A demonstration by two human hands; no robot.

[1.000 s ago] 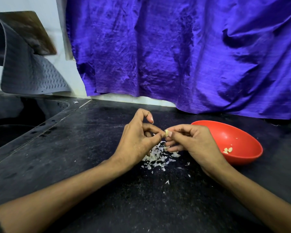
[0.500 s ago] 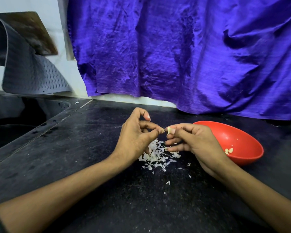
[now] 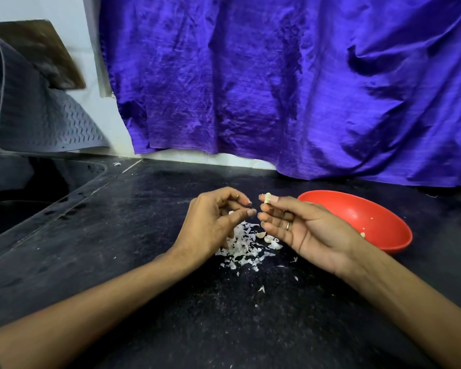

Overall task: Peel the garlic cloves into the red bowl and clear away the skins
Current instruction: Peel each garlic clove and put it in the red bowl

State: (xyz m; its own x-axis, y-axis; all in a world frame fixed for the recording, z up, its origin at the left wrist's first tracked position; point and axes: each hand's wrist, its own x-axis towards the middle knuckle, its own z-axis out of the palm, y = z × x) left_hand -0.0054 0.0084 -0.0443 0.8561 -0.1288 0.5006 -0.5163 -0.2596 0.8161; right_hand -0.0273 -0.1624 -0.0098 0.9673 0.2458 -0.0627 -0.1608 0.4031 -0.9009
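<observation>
The bowl (image 3: pixel 357 219) near the countertop's right edge is plain red, with a few pale cream bits inside, and the countertop (image 3: pixel 117 249) itself is black with fine light speckling. The garlic clove (image 3: pixel 268 198) is off-white, as is the heap of skins (image 3: pixel 244 246) at the countertop's middle, and a thin gold-coloured ring (image 3: pixel 288 225) shows on one finger. Along the back edge hangs a deep violet-blue cloth (image 3: pixel 277 89) with no print, while at the back left corner a grey mat (image 3: pixel 43 123) carries rows of small zigzag marks before a white wall (image 3: pixel 37 8).
</observation>
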